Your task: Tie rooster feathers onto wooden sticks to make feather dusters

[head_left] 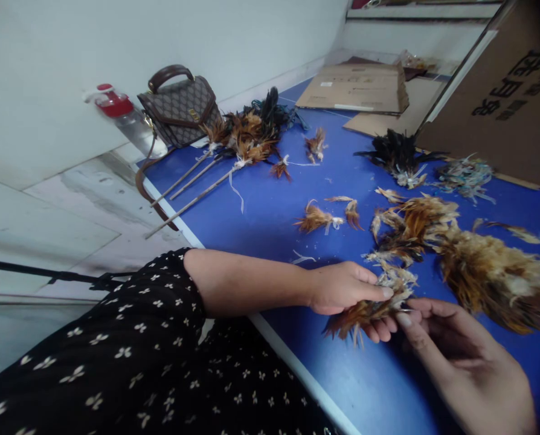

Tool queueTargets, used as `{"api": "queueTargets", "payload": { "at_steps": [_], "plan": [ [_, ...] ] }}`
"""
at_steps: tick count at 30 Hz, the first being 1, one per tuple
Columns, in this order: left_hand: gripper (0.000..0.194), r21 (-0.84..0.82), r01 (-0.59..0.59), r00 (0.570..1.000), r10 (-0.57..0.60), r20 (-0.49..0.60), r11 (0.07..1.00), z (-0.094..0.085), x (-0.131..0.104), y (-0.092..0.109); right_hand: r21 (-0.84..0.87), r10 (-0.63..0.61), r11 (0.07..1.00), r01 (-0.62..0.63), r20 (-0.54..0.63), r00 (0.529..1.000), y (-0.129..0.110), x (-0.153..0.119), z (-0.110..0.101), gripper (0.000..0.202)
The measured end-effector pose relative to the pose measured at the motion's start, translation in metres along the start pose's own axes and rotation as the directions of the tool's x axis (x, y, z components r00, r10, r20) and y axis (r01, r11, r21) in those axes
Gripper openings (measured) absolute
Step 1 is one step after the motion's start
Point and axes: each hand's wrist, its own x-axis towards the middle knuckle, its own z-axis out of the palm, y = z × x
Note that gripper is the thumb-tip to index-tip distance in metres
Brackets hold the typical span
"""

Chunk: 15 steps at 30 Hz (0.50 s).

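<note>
The bench point(261, 223) looks smooth, softly glossy; feathers point(354, 317) rough, wispy; sticks point(191, 203) matt, wood-like; bottle point(136, 130) clear plastic; cardboard point(356, 87) matt; sleeve point(161, 302) cloth.

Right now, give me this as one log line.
left hand: holding feather bunch | right hand: close beside it, grip unclear | blue table: feather pile, handbag

Left hand point(342, 287) and right hand point(469, 359) close together, lower right of the frame.
The bare left forearm point(256, 284) runs nearly level from left of centre, its hand pressed closed with the thumb on top and the fingertips point(381, 331) curled below. The right hand extends from the bottom right corner, fingers bent inward, thumb and index finger drawn into a pinch just beside the left fingertips.
</note>
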Motion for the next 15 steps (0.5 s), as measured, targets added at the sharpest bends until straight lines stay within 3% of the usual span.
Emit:
{"api": "queueTargets", "payload": {
  "at_steps": [10,15],
  "plan": [
    [0.028,0.012,0.000,0.999,0.000,0.034,1.000,-0.002,0.003,-0.006,-0.080,-0.094,0.992,0.093,-0.010,0.995,-0.005,0.002,0.001,0.040],
    [0.028,0.024,-0.012,1.000,0.011,0.026,1.000,-0.002,0.004,-0.007,-0.126,-0.015,0.992,0.005,-0.080,0.997,0.012,-0.003,-0.008,0.044]
  ]
}}
